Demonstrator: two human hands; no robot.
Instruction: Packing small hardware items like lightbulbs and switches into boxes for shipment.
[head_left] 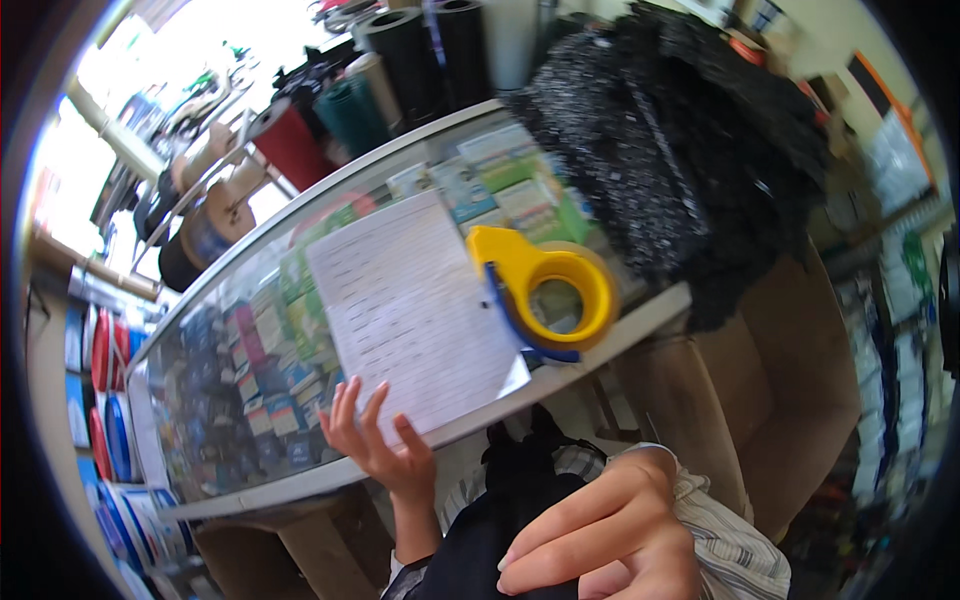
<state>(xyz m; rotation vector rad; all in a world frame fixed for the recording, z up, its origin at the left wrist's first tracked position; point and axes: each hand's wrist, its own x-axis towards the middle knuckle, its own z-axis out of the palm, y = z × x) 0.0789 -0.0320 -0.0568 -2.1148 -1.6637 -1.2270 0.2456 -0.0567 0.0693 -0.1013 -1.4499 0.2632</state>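
Observation:
A ruled white sheet (410, 300) with lines of handwriting lies on a glass-topped counter. Over its lower left edge, my left hand (380, 440) is open, palm partly up and fingers apart, holding nothing. Against the sheet's right side rests a tape dispenser (522, 268), yellow with a blue lower edge, and neither hand touches it. My right hand (615, 525) is raised close in front of my body, below the counter's near edge in the picture. Its fingers are bent and pressed together, and whatever may be between their tips is hidden.
The counter's pale frame (650, 316) borders glass above many small boxes. Crumpled black plastic sheeting (690, 150) covers its right end. Open cardboard boxes (780, 370) stand at the right. Upright rolls (400, 50) stand behind, and red and blue coils (118, 438) line the left.

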